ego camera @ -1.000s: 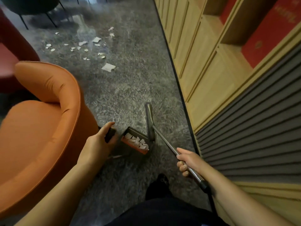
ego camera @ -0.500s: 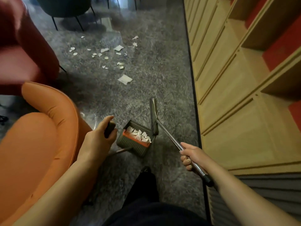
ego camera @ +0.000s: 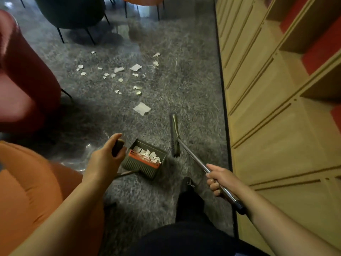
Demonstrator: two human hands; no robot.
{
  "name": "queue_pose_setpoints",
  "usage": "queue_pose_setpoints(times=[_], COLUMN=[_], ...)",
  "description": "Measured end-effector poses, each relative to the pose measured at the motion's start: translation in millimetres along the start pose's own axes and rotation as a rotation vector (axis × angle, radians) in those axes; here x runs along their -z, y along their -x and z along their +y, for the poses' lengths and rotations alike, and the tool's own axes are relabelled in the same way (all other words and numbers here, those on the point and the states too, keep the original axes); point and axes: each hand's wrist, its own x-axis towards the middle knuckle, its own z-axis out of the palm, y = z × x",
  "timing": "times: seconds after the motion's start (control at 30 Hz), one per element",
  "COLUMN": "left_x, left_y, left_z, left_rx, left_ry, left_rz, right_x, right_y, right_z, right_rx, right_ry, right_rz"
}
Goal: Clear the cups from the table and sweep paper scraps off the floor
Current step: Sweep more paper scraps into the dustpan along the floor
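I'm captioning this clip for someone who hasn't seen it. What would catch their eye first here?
Probably the white paper scraps scattered over the grey carpet ahead, with one larger piece lying nearest. Next, low in the middle, the left hand grips the handle of a dustpan already holding scraps, while the right hand holds the broom beside it. An orange armchair fills the lower left.

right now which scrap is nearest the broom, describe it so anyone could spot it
Start at the wooden cabinets on the right, then the broom head on the grey floor beside them. Just up-left of its tip lies the paper scrap, the biggest piece, alone and nearer than the small bits.
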Motion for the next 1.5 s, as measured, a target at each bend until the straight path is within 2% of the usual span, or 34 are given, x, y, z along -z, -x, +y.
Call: queue_pose_setpoints(times=[0.43,0.63,0.93,1.1,1.3,1.5], left_x=[-3.7,-8.1,-23.7,-27.1,-33.5,-48.3], left_y=[-187.0,-273.3,-407.2,-468.1,-549.0,-618.1], left_z=[43.7,38.6,32.2,43.4,57.9,86.8], left_rx=[0.196,0.244,0.258,0.265,0.303,0.388], left_ry=[0.04,0.028,0.13,0.057,0.003,0.05], left_rz=[0.185,0.171,0.037,-0.02,0.051,0.168], right_x=[-4.7,-32.4,-63.5,-64.1,-55.8,-38.3], right_y=[-161.7,-222.2,-291.9,-325.0,-387.9,-444.0], right_z=[-225.8,-296.7,-379.5,-420.1,-485.0,-566.5], right_rx=[-0.035,-0.056,-0.083,-0.109,-0.144,-0.171], right_ry=[0.157,0.168,0.128,0.123,0.14,0.22], right_rz=[-0.075,-0.079,-0.071,-0.069,-0.072,-0.118])
